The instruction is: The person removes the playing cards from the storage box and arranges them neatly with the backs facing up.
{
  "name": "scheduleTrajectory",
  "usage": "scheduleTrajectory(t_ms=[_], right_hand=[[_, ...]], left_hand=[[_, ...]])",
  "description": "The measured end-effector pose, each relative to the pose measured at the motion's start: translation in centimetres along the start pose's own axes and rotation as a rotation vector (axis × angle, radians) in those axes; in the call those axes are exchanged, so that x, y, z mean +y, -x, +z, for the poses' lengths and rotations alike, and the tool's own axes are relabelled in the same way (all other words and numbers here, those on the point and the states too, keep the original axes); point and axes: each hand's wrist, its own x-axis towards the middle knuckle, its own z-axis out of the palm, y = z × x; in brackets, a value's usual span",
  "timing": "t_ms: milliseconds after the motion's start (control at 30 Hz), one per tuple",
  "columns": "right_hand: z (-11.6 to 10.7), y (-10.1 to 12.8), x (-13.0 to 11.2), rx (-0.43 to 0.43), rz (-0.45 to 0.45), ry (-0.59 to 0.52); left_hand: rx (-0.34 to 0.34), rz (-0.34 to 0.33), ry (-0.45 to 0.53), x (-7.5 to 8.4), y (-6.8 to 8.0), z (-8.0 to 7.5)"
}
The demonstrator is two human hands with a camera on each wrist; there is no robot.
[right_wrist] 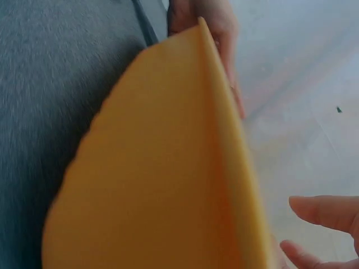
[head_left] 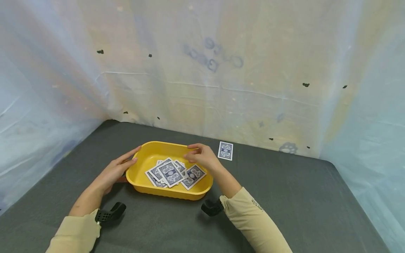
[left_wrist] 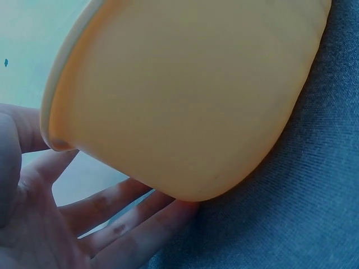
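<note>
Tub [head_left: 143, 186] yellow, holding scattered cards [head_left: 172, 173]; left hand [head_left: 117, 168] against side

Dark grey felt-like desk [head_left: 284, 196], surface matte, lit evenly. Enclosed at 9, 12 and 3 o'clock by pale translucent sheeting [head_left: 202, 88], creased, tinted blue at both sides and yellowish toward the middle. Small black marks [head_left: 305, 84] scattered over the sheeting. Faint mirrored lettering [head_left: 213, 56] at 12 o'clock, unreadable. Grey paw-print smudge [head_left: 288, 148] low at 2 o'clock, near the desk edge. Light diffuse, no hard shadows.
</note>
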Motion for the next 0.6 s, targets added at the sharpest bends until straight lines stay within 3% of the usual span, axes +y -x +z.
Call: scheduleTrajectory(t_ms=[233,600], right_hand=[[2.9,-0.6,-0.2,0.004,0.079,0.094],[6.3,-1.4,-0.2,-0.013,0.119,0.282]], left_hand=[[-0.006,0.002,0.008,0.0,0.1,0.0],[-0.002,0.032,-0.005,-0.1,0.2,0.0]])
